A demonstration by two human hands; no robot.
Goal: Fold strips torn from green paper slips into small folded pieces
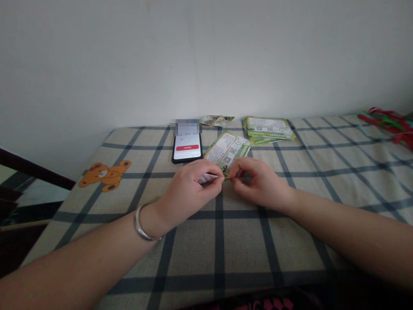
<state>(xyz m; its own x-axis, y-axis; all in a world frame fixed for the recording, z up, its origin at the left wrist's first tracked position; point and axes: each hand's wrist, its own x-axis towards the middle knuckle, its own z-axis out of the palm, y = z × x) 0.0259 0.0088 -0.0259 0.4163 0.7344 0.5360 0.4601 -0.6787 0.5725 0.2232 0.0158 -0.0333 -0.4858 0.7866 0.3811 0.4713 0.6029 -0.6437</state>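
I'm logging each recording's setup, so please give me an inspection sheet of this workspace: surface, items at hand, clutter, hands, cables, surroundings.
Surface: checked cloth with a flat bear figure at left.
Items at hand: printed card just beyond the hands; card stack farther back, to the right.
Clutter: phone, screen lit; crumpled wrapper by the wall; red and green bundle at far right, material unclear.
Hands: left hand and right hand close together, thumb and finger pinched at the card's near end; grip unclear. Bracelet on the left wrist.
Cables: nothing seen that is clearly one.
Surroundings: pale wall behind.
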